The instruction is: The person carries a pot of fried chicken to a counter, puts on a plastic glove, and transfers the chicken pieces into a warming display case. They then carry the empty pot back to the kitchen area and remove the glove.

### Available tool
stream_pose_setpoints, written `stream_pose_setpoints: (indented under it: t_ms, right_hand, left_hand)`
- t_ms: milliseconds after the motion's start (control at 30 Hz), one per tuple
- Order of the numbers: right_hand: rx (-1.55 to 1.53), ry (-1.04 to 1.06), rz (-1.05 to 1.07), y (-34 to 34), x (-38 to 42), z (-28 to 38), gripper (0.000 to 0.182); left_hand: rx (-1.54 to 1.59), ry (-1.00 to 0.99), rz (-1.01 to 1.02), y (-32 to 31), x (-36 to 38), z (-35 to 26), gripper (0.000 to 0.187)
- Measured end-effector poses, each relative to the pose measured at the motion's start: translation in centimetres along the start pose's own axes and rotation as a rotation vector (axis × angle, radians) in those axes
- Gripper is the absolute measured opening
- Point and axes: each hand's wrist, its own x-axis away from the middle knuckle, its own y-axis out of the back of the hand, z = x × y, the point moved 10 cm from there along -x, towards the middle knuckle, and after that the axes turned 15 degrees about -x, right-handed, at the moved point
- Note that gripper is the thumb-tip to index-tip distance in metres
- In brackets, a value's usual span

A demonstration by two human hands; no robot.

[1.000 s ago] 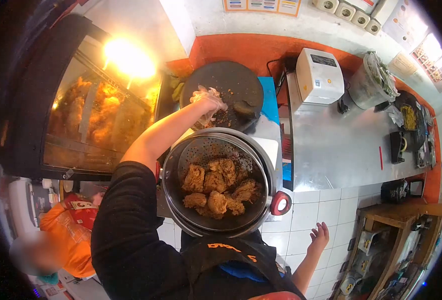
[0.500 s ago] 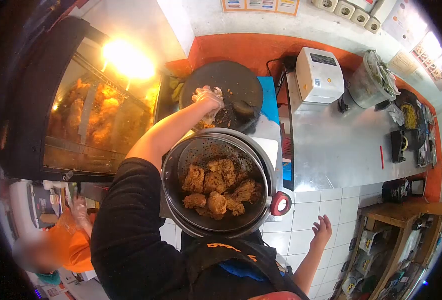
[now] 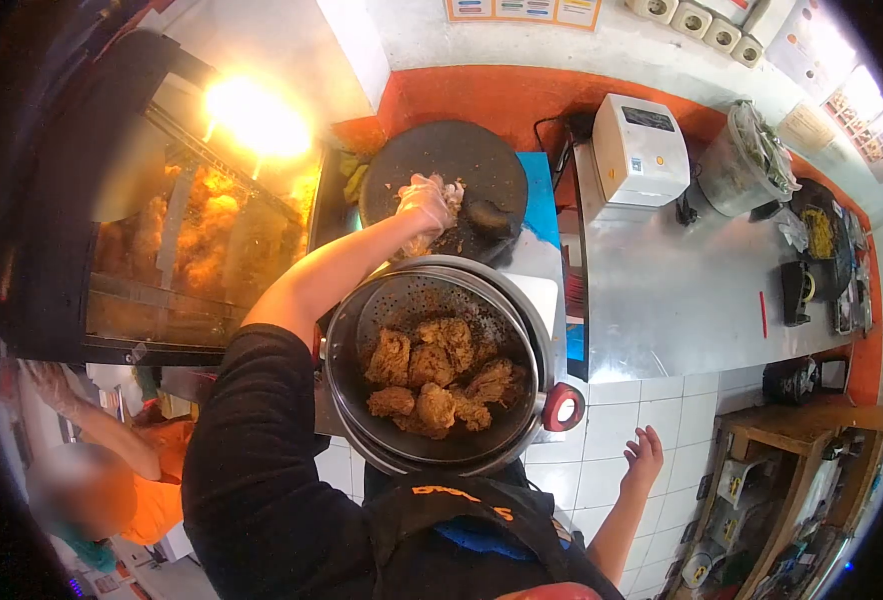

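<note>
My left hand (image 3: 430, 200), in a clear plastic glove, is over a dark round stone mortar (image 3: 462, 150). Its fingers curl inward; whatever they hold, if anything, is hidden. Beside it on the stone lies a dark pestle (image 3: 490, 218), with crumbs scattered around. Closer to my body stands a large metal pot (image 3: 522, 345) with a perforated strainer (image 3: 367, 300) inside. Several pieces of fried chicken (image 3: 430, 365) rest in the strainer. My right hand (image 3: 645, 458) hangs bare at my side above the floor, fingers apart and holding nothing.
At left is a lit glass display case (image 3: 192, 230) with fried food inside. Past it stands a co-worker in orange (image 3: 157, 500). To the right, a steel table (image 3: 682, 290) carries a white printer (image 3: 640, 150) and a plastic bucket (image 3: 747, 165). A wooden shelf (image 3: 802, 430) stands lower right.
My left hand has shifted slightly right over the mortar, its fingers curled. My right hand has barely moved. The co-worker's arm now reaches up toward the far left.
</note>
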Motion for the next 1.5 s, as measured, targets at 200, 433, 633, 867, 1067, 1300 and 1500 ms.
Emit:
stream_pose_setpoints:
  t_ms: [200, 433, 633, 867, 1067, 1300, 1500]
  right_hand:
    - [-0.018, 0.005, -0.008, 1.2, 0.1, -0.3, 0.039]
    - [0.034, 0.021, 0.022, -0.1, -0.5, 0.8, 0.039]
    - [0.017, 0.058, 0.136, -3.7, -1.0, 1.4, 0.04]
    - [-0.018, 0.061, 0.29, -8.6, -1.0, 1.8, 0.042]
    - [0.091, 0.06, 0.429, -12.6, 0.4, 1.7, 0.045]
    - [0.117, 0.076, 0.434, -13.6, -0.2, 1.7, 0.036]
    - [0.187, 0.103, 0.436, -14.6, 1.5, 1.1, 0.037]
  left_hand:
    - [1.31, -0.251, 0.213, -1.7, 0.1, 0.7, 0.069]
    - [2.278, -0.776, 0.422, 8.2, 7.6, 3.5, 0.075]
    - [2.504, -0.981, 0.195, 12.0, 11.5, 6.6, 0.087]
    - [2.599, -1.031, -0.015, 11.8, 20.1, 10.4, 0.067]
    - [2.841, -0.799, -0.041, 6.4, 34.3, 13.2, 0.064]
    - [2.908, -0.409, -0.325, -4.3, 45.1, 20.5, 0.078]
    - [2.641, -0.07, -0.675, -10.7, 50.1, 33.2, 0.068]
